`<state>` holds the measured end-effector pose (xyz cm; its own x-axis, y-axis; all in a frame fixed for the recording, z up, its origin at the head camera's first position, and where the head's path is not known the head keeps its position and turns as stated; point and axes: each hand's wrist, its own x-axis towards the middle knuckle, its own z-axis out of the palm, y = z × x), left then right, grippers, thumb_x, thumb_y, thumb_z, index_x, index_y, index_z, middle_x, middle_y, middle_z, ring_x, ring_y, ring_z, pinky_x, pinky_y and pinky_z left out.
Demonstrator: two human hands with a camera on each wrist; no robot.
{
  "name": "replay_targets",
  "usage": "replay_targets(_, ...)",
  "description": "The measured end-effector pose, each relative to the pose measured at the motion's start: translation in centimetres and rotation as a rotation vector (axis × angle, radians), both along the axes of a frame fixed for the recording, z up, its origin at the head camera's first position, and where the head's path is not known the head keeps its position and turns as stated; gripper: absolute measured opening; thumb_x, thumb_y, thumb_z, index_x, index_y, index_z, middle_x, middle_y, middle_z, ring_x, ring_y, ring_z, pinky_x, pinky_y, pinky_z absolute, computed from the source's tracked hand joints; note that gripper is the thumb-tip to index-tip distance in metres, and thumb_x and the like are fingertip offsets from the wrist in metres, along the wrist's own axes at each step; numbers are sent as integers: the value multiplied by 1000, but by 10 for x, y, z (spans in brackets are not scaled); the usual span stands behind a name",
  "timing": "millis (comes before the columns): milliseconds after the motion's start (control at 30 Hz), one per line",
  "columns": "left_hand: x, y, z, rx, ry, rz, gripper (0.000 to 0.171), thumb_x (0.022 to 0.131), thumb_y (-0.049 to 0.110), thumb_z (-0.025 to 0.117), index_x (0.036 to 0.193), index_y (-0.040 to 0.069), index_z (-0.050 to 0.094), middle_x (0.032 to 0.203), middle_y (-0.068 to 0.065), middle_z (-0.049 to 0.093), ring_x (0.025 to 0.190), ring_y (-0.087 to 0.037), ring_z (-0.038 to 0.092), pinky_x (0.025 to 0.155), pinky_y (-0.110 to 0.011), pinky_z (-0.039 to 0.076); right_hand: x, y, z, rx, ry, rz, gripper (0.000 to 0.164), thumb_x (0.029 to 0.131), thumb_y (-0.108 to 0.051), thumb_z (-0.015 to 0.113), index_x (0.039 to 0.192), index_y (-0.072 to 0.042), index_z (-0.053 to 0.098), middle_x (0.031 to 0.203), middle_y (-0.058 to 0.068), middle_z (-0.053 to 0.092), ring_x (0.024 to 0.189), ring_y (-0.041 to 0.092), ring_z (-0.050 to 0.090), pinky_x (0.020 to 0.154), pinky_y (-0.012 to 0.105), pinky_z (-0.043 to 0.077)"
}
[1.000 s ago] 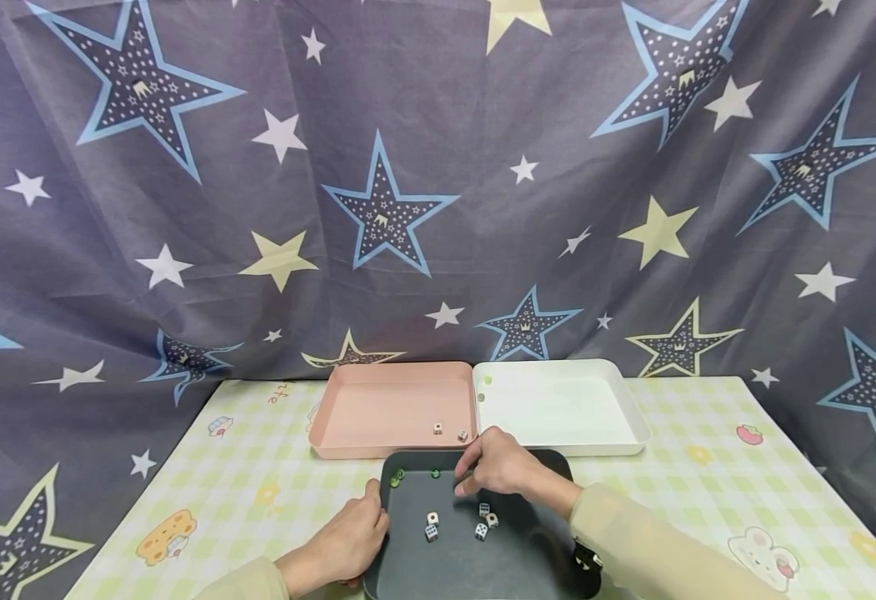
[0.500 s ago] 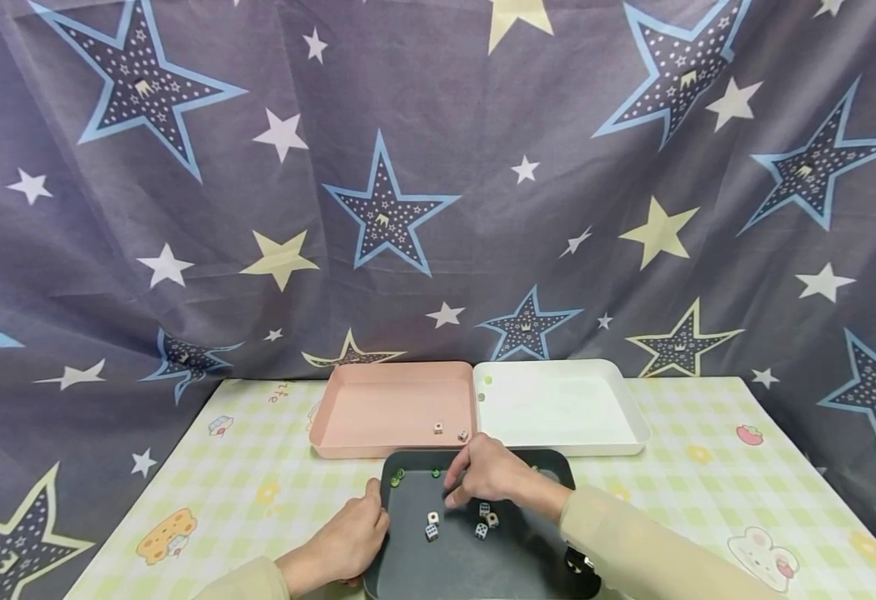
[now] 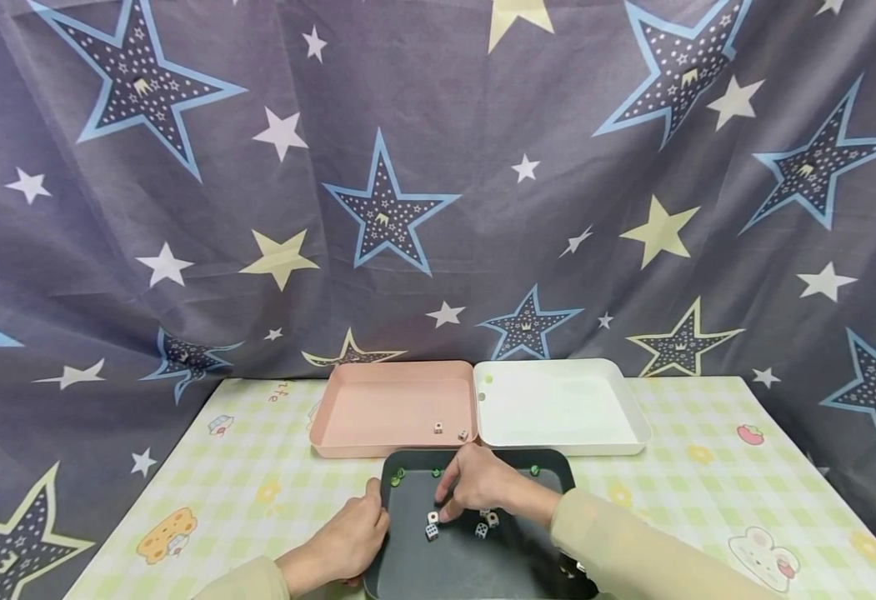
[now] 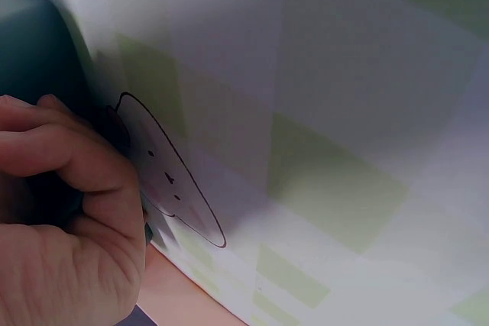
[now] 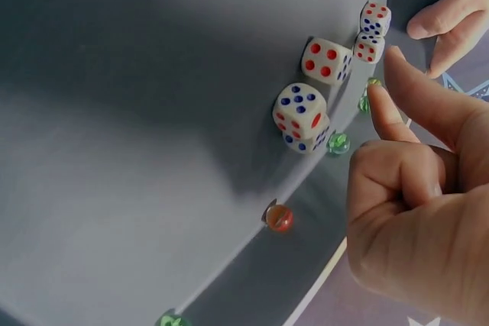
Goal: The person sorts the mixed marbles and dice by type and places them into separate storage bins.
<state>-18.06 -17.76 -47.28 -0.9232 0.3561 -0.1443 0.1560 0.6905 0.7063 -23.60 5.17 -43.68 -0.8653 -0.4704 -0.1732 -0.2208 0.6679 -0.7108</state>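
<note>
My left hand (image 3: pixel 355 525) grips the left rim of the dark grey tray (image 3: pixel 483 571); in the left wrist view its fingers (image 4: pixel 99 166) curl at the tray's side. Over the tray, my right hand (image 3: pixel 483 483) reaches with thumb and index finger extended and apart, the other fingers curled, nothing between them. Its fingertips are right by a pair of white dice (image 3: pixel 432 532) at the left. Several more dice (image 5: pixel 300 110) lie close together nearer the middle. Along the tray's far side are green glass marbles (image 3: pixel 534 471) and a reddish one (image 5: pixel 280 217).
Behind the dark tray stand a pink tray (image 3: pixel 385 400) with two dice (image 3: pixel 438 427) and a white tray (image 3: pixel 565 408) with two small marbles (image 3: pixel 488 379), side by side. A checked cloth (image 3: pixel 708 500) covers the table; a star-patterned curtain (image 3: pixel 438 167) hangs behind.
My right hand has moved left and slightly nearer across the dark tray, up to the left pair of dice. A green marble at the far right is uncovered. My left hand stays put.
</note>
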Motion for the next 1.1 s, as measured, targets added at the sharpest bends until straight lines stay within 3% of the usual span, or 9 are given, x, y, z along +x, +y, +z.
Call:
replay_targets(133, 0, 0, 0, 0, -6, 7, 15, 109, 6, 37, 116, -6, 42, 59, -10, 56, 29, -5, 44, 28, -29, 41, 1, -2, 0, -10, -6, 20, 19, 70, -3, 96, 77, -13, 82, 92, -3, 76, 77, 14, 57, 63, 29, 47)
replay_targets(367, -2, 0, 0, -3, -34, 3, 18, 109, 7, 36, 118, -8, 41, 59, -10, 57, 29, -7, 45, 28, -31, 43, 2, -6, -2, -1, 22, 50, 19, 69, -3, 96, 75, -13, 81, 86, -6, 75, 79, 10, 59, 67, 29, 50)
replay_targets(800, 0, 1, 1, -8, -13, 12, 18, 110, 8, 37, 119, -7, 42, 57, -9, 57, 29, -6, 45, 28, -29, 41, 3, -9, -4, -16, 24, 56, 20, 71, 2, 93, 69, -12, 79, 76, -8, 73, 73, 7, 61, 64, 26, 52)
replay_targets(1100, 1, 0, 1, 19, 3, 3, 13, 110, 6, 37, 116, -5, 42, 58, -9, 56, 29, -6, 45, 27, -31, 41, 0, -7, -2, 4, 23, 32, 19, 73, -1, 94, 71, -14, 79, 80, -8, 74, 72, 8, 60, 64, 27, 51)
